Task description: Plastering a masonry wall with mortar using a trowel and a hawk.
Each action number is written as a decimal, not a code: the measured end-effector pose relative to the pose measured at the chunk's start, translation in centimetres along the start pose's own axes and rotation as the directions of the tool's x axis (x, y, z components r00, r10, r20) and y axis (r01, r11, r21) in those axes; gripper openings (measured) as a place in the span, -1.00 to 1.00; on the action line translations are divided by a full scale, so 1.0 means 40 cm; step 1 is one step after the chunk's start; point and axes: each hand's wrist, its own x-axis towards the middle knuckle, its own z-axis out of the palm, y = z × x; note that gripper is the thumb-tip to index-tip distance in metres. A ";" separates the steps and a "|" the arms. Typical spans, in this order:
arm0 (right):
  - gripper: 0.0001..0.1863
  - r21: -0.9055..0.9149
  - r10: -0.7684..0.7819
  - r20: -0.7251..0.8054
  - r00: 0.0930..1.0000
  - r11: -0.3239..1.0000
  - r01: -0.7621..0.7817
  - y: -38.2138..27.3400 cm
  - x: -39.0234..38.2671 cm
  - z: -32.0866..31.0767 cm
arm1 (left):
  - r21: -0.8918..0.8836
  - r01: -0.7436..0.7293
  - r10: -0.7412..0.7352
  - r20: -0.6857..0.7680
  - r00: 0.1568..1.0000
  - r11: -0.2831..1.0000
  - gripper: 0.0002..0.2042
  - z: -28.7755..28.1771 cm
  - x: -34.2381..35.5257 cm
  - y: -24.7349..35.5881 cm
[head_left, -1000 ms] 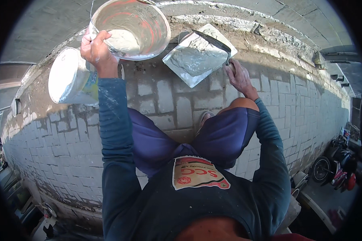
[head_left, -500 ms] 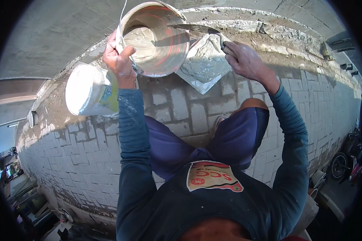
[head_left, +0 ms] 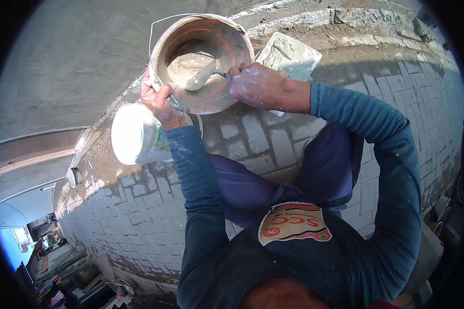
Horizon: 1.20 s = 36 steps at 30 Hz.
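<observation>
My left hand (head_left: pixel 161 103) is wrapped round the near left rim of a tilted bucket (head_left: pixel 226 47), thumb over the edge. Wet grey-beige plaster coats the bucket's inside, and its wire handle stands up at the left. My right hand (head_left: pixel 258 86), with whitish smears on it, is closed round the handle of a trowel (head_left: pixel 193 72). The trowel's blade is inside the bucket, covered with plaster. Just beyond my right wrist lies a pale square board (head_left: pixel 308 57) with a layer of plaster on it, partly hidden by that hand and the bucket.
Left of the bucket a white plastic pail (head_left: pixel 131 135) lies on its side or strongly tilted. A grey plastered wall (head_left: pixel 77 67) rises at the far left. Paving blocks (head_left: pixel 258 134) lie under me, and a rough concrete ledge (head_left: pixel 304 21) runs along the far side.
My right hand has moved left from above the board to the bucket, bringing the trowel blade down into the plaster. The view has shifted; my left hand keeps its hold on the rim.
</observation>
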 end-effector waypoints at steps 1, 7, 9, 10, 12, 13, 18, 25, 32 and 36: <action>-0.68 0.002 -0.014 -0.006 1.000 1.000 0.014 0.010 -0.006 -0.012 | 0.021 0.011 -0.011 -0.010 1.000 1.000 -0.36 -0.005 -0.002 0.015; -0.80 0.184 0.323 -0.083 0.943 0.935 -0.304 0.102 0.012 -0.041 | 0.019 -0.008 0.007 0.012 1.000 1.000 -0.35 0.018 -0.002 0.016; -0.81 0.251 0.301 0.007 0.954 0.923 -0.293 0.110 0.021 -0.018 | 0.018 -0.019 0.018 0.030 0.999 1.000 -0.34 0.015 -0.006 0.005; -0.81 0.331 0.256 0.097 0.962 0.903 -0.274 0.108 0.034 0.003 | 0.033 -0.028 0.026 0.037 0.999 0.999 -0.32 0.004 -0.008 0.008; -0.82 0.348 0.172 0.011 0.985 0.923 -0.166 0.110 0.006 0.039 | 0.056 -0.019 0.018 0.025 1.000 0.998 -0.33 0.007 -0.004 0.007; -0.82 0.334 0.139 0.079 0.987 0.929 -0.158 0.091 -0.002 0.034 | 0.040 -0.014 0.011 0.053 0.999 0.999 -0.34 -0.009 0.000 0.002; -0.76 0.250 0.357 0.116 0.927 0.893 -0.375 0.101 0.005 -0.036 | 0.022 -0.038 0.037 0.041 0.999 0.999 -0.33 -0.001 0.003 0.004; -0.77 0.154 0.217 0.008 0.976 0.964 -0.216 0.043 -0.043 0.037 | -0.003 -0.027 0.027 0.048 0.998 1.000 -0.34 0.015 -0.004 0.007; -0.80 0.129 0.344 -0.178 0.922 0.937 -0.325 0.057 -0.019 0.022 | 0.050 -0.092 0.089 0.059 0.994 0.995 -0.35 0.053 -0.004 0.008; -0.92 0.139 0.186 -0.202 0.962 0.977 -0.160 0.020 -0.048 0.075 | -0.029 -0.010 0.011 0.016 1.000 1.000 -0.39 0.058 -0.017 0.020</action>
